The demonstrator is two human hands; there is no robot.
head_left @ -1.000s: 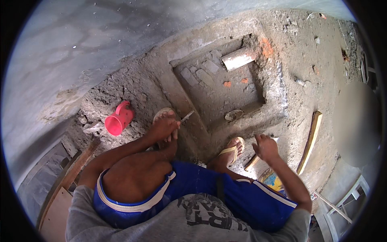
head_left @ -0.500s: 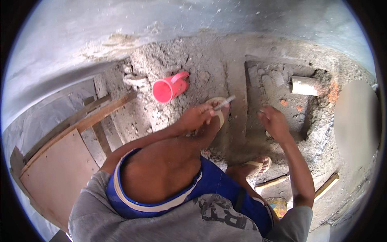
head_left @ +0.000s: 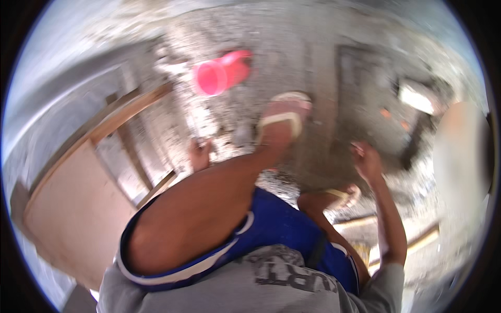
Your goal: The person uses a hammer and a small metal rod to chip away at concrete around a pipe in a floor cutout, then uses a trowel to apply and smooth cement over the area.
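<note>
Motion blurs the view. My left hand (head_left: pixel 200 154) is low beside my raised left leg, its fingers smeared and partly hidden; what it holds, if anything, is unclear. My right hand (head_left: pixel 367 160) is bent closed at the right of a sandaled foot (head_left: pixel 282 115), with a small pale bit at the fingertips that I cannot make out. Behind it lies a square pit (head_left: pixel 365 104) in the rough floor, with a pale pipe piece (head_left: pixel 415 98) at its back right. A pink plastic mug (head_left: pixel 222 73) lies on rubble above my left hand.
Wooden boards (head_left: pixel 128 104) and a pale panel (head_left: pixel 75 208) stand at the left. My other sandaled foot (head_left: pixel 342 197) is below the pit, near lengths of wood (head_left: pixel 422 237). Grey walls curve round the back and left.
My left hand has dropped down and left from above my foot; the thin grey stick it held is no longer clearly visible. My left foot now shows fully. The whole view has swung leftward.
</note>
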